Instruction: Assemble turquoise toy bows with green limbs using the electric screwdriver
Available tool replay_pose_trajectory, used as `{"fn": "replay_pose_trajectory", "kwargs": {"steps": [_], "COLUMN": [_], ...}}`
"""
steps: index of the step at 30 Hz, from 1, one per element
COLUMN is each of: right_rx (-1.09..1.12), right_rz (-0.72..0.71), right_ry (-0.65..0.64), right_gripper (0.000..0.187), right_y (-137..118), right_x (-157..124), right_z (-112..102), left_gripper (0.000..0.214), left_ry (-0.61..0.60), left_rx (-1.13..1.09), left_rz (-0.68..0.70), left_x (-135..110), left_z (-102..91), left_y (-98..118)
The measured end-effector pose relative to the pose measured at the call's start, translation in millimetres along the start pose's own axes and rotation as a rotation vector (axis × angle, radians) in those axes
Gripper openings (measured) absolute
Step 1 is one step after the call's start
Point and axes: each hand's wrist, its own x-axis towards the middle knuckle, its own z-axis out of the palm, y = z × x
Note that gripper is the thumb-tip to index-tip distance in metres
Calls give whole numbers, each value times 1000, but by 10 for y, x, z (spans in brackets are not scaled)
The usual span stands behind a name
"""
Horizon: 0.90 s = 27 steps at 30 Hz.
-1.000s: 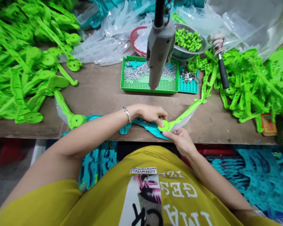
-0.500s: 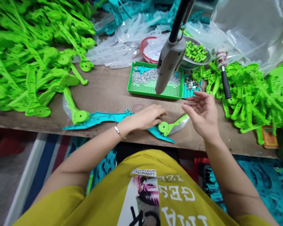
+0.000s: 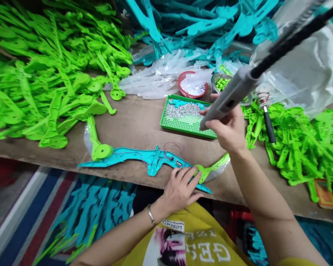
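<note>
A teal plastic toy bow half (image 3: 153, 159) lies on the worktop with thin wires and a small electronic piece on it. Each end carries a lime-green limb with a round hub; the left hub (image 3: 103, 151) is in plain sight. My left hand (image 3: 181, 186) lies across the bow's right end, fingertips at the right green hub (image 3: 202, 173) and thumb along the near edge, gripping it. Hanging from above, a grey electric screwdriver (image 3: 233, 94) is held in my right hand (image 3: 231, 129), its tip pointing down over the screw tray. Some right fingers are hidden behind the tool.
A green tray (image 3: 183, 125) holds many small screws. Behind it stand a red basket (image 3: 192, 75) and a metal bowl (image 3: 215, 79) of green pieces. Lime-green parts heap up at left (image 3: 58, 85) and right (image 3: 296, 136). A black-handled hammer (image 3: 269, 123) lies at right.
My right hand has gone from open beside the screwdriver to closed around it. The left hand has slid right along the bow to its end. The view has shifted, showing more of the back.
</note>
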Motion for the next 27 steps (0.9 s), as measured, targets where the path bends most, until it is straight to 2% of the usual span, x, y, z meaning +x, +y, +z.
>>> {"fn": "replay_pose_trajectory", "kwargs": {"steps": [4, 9, 13, 17, 22, 27], "right_rx": [25, 40, 108, 50, 1, 80], "right_rz": [-40, -37, -61, -3, 19, 21], "right_ry": [95, 269, 271, 251, 250, 272], "right_gripper": [35, 31, 32, 31, 28, 20], "right_y": [87, 428, 627, 719, 738, 673], "right_x": [86, 108, 170, 226, 241, 260], "right_z": [-64, 60, 189, 262, 293, 337], "left_gripper": [50, 43, 41, 41, 42, 41], "left_ry": [37, 43, 62, 64, 57, 60], "left_rx": [41, 37, 29, 45, 37, 39], "left_rz": [-11, -39, -41, -31, -19, -21], "left_x": [-5, -22, -32, -36, -27, -18], "left_z": [72, 121, 146, 145, 115, 104], "left_y": [-20, -40, -35, -41, -52, -52]}}
